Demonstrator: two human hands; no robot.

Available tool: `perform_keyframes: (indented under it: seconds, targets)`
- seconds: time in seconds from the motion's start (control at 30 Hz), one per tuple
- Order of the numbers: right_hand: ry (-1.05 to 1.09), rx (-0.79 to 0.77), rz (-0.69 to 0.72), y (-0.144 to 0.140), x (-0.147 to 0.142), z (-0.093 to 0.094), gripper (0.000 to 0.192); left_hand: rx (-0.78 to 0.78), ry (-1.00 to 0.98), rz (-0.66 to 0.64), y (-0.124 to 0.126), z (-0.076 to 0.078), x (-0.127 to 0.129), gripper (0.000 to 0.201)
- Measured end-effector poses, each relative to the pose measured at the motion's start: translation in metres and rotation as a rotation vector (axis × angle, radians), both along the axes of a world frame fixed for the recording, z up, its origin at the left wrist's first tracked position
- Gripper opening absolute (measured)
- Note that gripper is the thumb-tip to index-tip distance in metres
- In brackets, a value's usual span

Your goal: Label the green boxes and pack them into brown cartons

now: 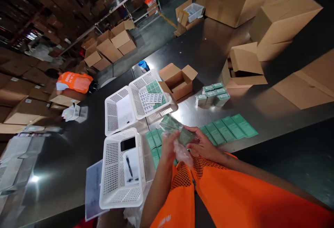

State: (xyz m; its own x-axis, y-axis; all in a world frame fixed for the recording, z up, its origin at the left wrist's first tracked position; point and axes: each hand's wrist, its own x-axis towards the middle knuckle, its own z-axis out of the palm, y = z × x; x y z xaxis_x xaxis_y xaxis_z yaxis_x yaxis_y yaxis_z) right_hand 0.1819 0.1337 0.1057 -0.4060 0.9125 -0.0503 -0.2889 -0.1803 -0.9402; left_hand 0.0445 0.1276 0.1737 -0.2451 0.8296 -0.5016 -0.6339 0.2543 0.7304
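My big dark table (pixel 208 47) has three white baskets (pixel 122 167), rows of flat green boxes (pixel 229 127), a little pile of green boxes (pixel 212 94) and open brown boxes (pixel 179 78) on it.

A dark warehouse – a long black table (pixel 214 50) reflects the ceiling light, with shelving (pixel 39 16) full of cardboard cartons behind and a grey concrete floor (pixel 167 19).

Three white perforated baskets (pixel 122 172) sit on the dark tabletop (pixel 208 47). The nearest basket holds a pen (pixel 129 167) and a phone (pixel 128 144); the farthest holds green and white packets (pixel 152 96). Just beyond that basket stands an open cardboard box (pixel 179 80), and beside the box, a cluster of small green boxes (pixel 212 94).
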Motion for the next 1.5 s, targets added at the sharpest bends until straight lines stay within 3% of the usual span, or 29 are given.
perform_keyframes:
  seconds: [0.1,0.2,0.3,0.4,0.47,0.53,0.6,0.73,0.83,0.93,1.0,1.1,1.17,1.23,1.3,1.5]
  targets:
    - [-0.083,0.054,-0.143,0.006,0.001,-0.006,0.064,0.006,0.004,-0.063,-0.007,-0.001,0.016,0.046]
    - [-0.249,0.282,-0.288,0.011,0.006,-0.003,0.07,0.033,0.053,-0.14,-0.012,-0.006,0.019,0.053]
    - [-0.33,0.463,-0.256,0.013,0.013,0.002,0.065,0.039,0.101,-0.211,-0.013,-0.01,0.015,0.061]
    - [-0.337,0.487,-0.2,0.013,0.018,0.003,0.028,-0.024,0.091,-0.187,-0.012,-0.012,0.011,0.066]
    - [-0.315,0.501,-0.177,0.014,0.021,0.002,0.029,-0.058,0.114,-0.183,-0.014,-0.014,0.008,0.065]
    - [-0.254,0.423,-0.154,0.018,0.023,0.004,0.04,-0.054,0.162,-0.238,-0.018,-0.017,0.005,0.058]
    - [-0.197,0.217,-0.104,0.023,0.024,0.008,0.051,-0.032,0.201,-0.337,-0.025,-0.022,0.002,0.054]
    - [-0.081,-0.207,0.075,0.038,0.02,0.011,0.042,-0.01,0.278,-0.492,-0.041,-0.034,0.003,0.051]
    - [-0.02,-0.37,-0.039,0.068,0.016,0.0,0.035,-0.021,0.369,-0.514,-0.053,-0.044,0.006,0.04]
    - [-0.056,-0.39,-0.112,0.108,0.006,-0.015,0.023,-0.058,0.478,-0.496,-0.061,-0.052,0.005,0.039]
    - [-0.083,-0.397,-0.067,0.125,-0.008,-0.024,0.018,-0.077,0.615,-0.372,-0.062,-0.057,-0.002,0.033]
    - [-0.092,-0.425,0.051,0.122,-0.037,-0.032,0.019,-0.092,0.832,-0.117,-0.055,-0.063,-0.019,0.041]
    - [-0.085,-0.435,0.134,0.107,-0.055,-0.036,0.02,-0.067,0.936,-0.05,-0.049,-0.067,-0.031,0.04]
    - [-0.09,-0.434,0.178,0.095,-0.068,-0.04,0.022,-0.037,0.999,-0.04,-0.048,-0.069,-0.041,0.026]
    - [-0.121,-0.419,0.164,0.095,-0.073,-0.048,0.022,-0.012,0.995,-0.053,-0.051,-0.069,-0.043,0.026]
    - [-0.339,-0.297,0.001,0.133,-0.053,-0.078,0.028,0.077,0.785,-0.216,-0.082,-0.054,-0.028,0.03]
